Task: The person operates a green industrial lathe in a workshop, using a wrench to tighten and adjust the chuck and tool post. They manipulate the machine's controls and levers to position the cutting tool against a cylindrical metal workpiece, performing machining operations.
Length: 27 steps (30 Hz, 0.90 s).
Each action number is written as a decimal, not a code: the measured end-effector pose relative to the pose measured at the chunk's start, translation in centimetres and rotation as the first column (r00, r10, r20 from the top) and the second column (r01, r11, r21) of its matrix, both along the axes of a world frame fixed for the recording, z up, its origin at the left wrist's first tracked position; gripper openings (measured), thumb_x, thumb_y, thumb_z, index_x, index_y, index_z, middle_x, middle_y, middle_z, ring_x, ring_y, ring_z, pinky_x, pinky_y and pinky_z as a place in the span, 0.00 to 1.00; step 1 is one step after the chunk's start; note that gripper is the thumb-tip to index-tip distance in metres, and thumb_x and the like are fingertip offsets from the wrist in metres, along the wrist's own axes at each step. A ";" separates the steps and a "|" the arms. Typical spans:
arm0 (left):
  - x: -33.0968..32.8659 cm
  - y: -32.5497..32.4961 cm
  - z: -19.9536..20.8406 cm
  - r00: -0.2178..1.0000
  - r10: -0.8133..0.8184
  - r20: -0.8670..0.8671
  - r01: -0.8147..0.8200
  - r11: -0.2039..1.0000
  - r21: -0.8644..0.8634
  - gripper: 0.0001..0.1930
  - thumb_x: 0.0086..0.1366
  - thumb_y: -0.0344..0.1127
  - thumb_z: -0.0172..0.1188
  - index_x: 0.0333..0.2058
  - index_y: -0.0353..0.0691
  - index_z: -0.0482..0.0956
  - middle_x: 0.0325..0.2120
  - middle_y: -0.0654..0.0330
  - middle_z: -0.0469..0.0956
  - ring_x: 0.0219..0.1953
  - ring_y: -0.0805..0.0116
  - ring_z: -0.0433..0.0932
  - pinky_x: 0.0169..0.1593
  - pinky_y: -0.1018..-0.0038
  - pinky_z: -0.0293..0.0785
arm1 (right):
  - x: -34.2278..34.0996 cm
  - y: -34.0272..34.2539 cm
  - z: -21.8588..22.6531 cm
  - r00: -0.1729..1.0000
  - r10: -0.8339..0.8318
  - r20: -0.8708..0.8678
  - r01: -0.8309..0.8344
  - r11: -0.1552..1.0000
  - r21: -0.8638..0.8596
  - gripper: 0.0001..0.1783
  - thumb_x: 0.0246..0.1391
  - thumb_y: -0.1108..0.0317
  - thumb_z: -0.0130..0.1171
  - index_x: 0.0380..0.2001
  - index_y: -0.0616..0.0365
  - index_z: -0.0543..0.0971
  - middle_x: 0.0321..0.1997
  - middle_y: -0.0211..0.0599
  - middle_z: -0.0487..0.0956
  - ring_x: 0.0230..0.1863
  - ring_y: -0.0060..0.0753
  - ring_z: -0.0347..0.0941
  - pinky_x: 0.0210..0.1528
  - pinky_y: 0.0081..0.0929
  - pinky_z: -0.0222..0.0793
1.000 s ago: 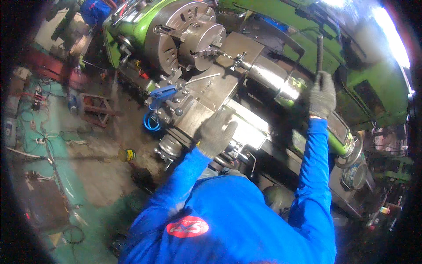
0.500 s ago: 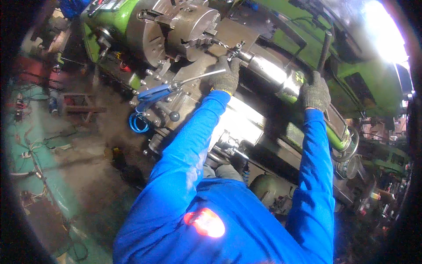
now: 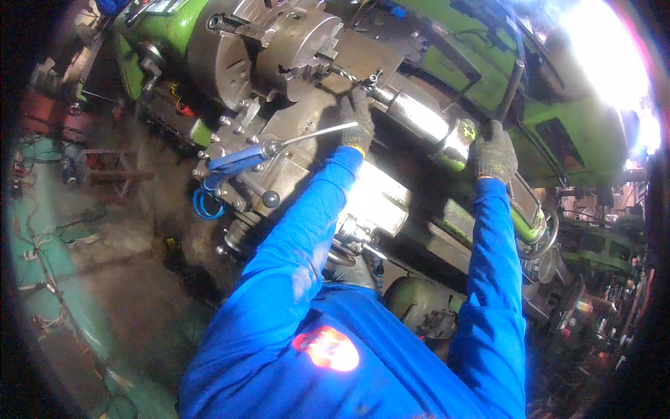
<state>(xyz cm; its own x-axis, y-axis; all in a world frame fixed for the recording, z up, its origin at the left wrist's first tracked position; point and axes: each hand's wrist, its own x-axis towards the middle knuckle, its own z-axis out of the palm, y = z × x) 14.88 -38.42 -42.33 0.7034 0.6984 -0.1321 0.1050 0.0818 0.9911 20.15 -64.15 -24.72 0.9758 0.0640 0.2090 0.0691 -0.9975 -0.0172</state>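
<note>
My left hand (image 3: 356, 124), in a dark knitted glove, reaches up beneath a small drill chuck (image 3: 374, 82). Its fingers are stretched out and slightly apart, the tips at or close to the chuck; contact is hard to make out. From the chuck a twist drill bit (image 3: 344, 72) points at the jaws of the big lathe chuck (image 3: 299, 52). The shiny tailstock quill (image 3: 417, 116) lies behind the drill chuck. My gloved right hand (image 3: 495, 155) is closed around the lower end of a long metal lever (image 3: 513, 87) by the tailstock (image 3: 458, 142).
A blue-handled air gun (image 3: 237, 159) with a coiled blue hose (image 3: 208, 202) lies on the tool post area, its nozzle passing my left wrist. A ball-ended handle (image 3: 271, 199) stands nearby. A handwheel (image 3: 546, 236) sits at the tailstock's right end. Cables (image 3: 52, 279) cross the floor at left.
The whole view has shifted slightly, moving the machine a little left. My left fingers sit slightly lower against the drill chuck. My right hand keeps its place at the lever.
</note>
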 end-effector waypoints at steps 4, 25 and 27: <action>-0.9 0.0 -1.0 0.993 0.077 -0.087 0.037 0.504 0.863 0.10 0.68 0.34 0.58 0.45 0.39 0.75 0.41 0.50 0.77 0.39 0.49 0.81 0.40 0.54 0.78 | 0.0 -0.4 -0.4 0.999 -0.031 -0.027 0.031 1.000 -0.004 0.24 0.59 0.55 0.60 0.58 0.45 0.77 0.52 0.46 0.82 0.57 0.53 0.79 0.56 0.50 0.75; 1.6 0.4 -5.6 0.965 0.090 0.246 -0.121 0.986 0.112 0.18 0.71 0.55 0.53 0.35 0.47 0.78 0.20 0.66 0.69 0.15 0.72 0.64 0.17 0.77 0.58 | 0.6 0.3 0.1 1.000 -0.009 -0.013 0.008 1.000 -0.020 0.23 0.59 0.55 0.61 0.57 0.44 0.77 0.51 0.46 0.82 0.56 0.53 0.79 0.55 0.50 0.75; 1.1 0.2 -2.4 0.976 0.060 0.210 -0.035 0.992 -0.120 0.18 0.70 0.56 0.56 0.33 0.47 0.77 0.20 0.65 0.69 0.16 0.71 0.65 0.17 0.76 0.59 | 0.3 -0.3 -0.4 0.999 -0.028 -0.027 0.028 0.999 -0.018 0.23 0.59 0.55 0.61 0.57 0.44 0.77 0.51 0.46 0.82 0.56 0.53 0.79 0.55 0.50 0.75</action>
